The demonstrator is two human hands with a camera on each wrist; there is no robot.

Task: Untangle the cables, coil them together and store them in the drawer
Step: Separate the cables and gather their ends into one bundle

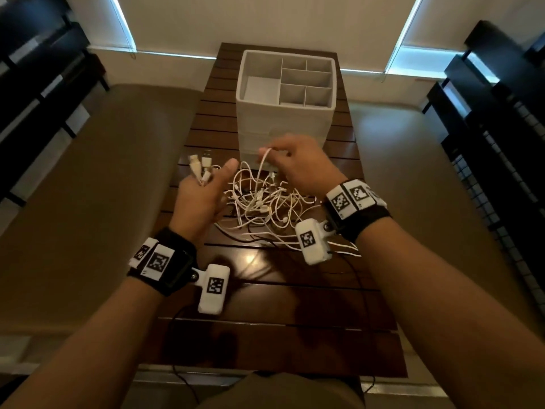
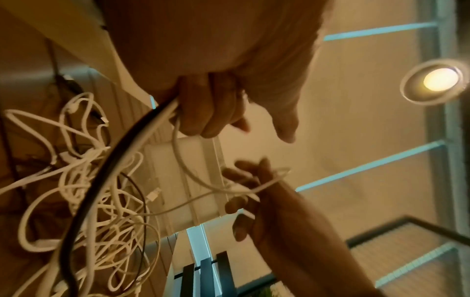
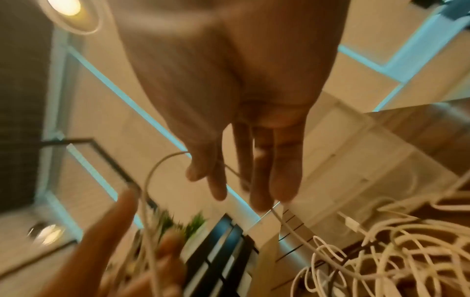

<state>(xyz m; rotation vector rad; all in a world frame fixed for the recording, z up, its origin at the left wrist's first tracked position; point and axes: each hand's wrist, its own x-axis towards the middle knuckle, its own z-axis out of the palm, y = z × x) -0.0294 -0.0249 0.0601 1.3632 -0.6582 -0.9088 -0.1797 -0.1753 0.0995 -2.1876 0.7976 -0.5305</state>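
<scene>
Gripping a bunch of plug ends (image 1: 202,166), the left hand (image 1: 203,199) sits left of centre in the head view. Right of it, the right hand (image 1: 298,163) pinches one white cable (image 1: 263,160) lifted from the tangle of cables (image 1: 265,205) lying mid-frame on the slatted table (image 1: 265,335). Beyond, upper centre, stands the white drawer unit (image 1: 283,125), its top tray divided into compartments.
</scene>
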